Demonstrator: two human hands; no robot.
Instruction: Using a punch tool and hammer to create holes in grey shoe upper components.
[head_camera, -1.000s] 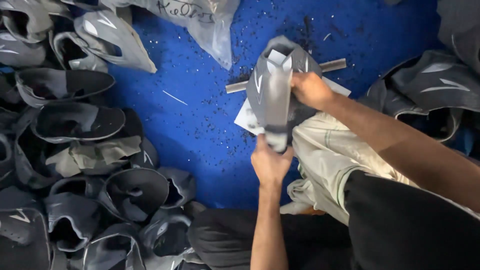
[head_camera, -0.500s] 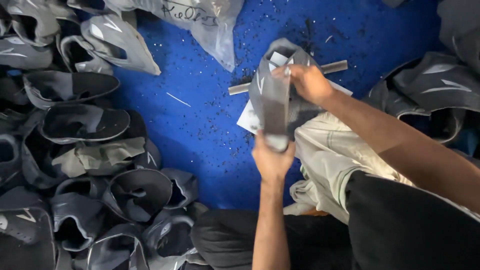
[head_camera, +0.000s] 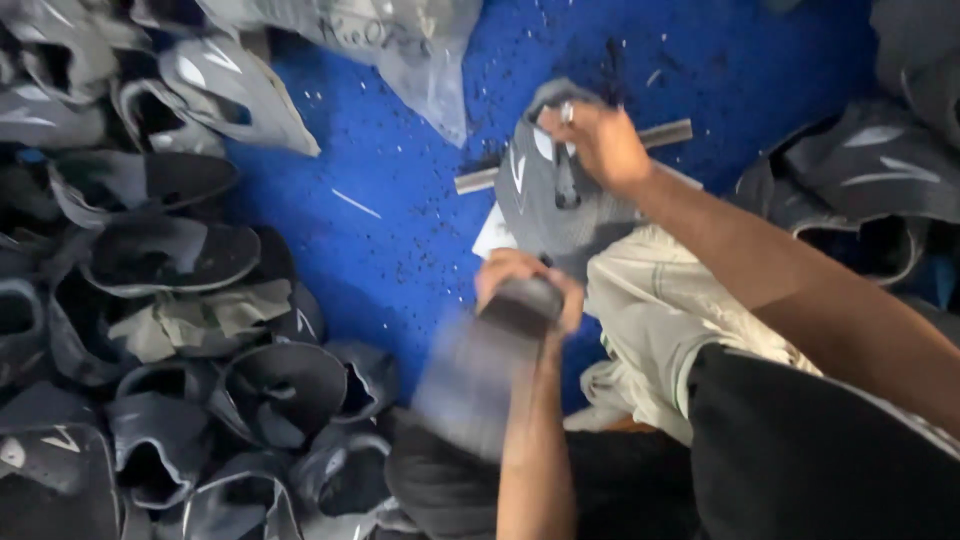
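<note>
Grey fabric shoe upper (head_camera: 560, 205) is resting over the person's knee, above the blue floor (head_camera: 400, 200), and the right hand (head_camera: 600, 145) is pinching its top edge, grip clamped on the fabric. The left hand (head_camera: 525, 290) is closing its grip around a dark, motion-blurred piece (head_camera: 480, 360) hanging below it. A metal bar (head_camera: 575, 155) is lying on the floor behind the upper. A pile of grey uppers (head_camera: 170, 330) is spreading along the left.

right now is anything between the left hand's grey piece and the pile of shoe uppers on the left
Nothing visible does. The left hand holds the blurred grey piece right beside the pile of shoe uppers; only bare blue floor lies nearby.
</note>
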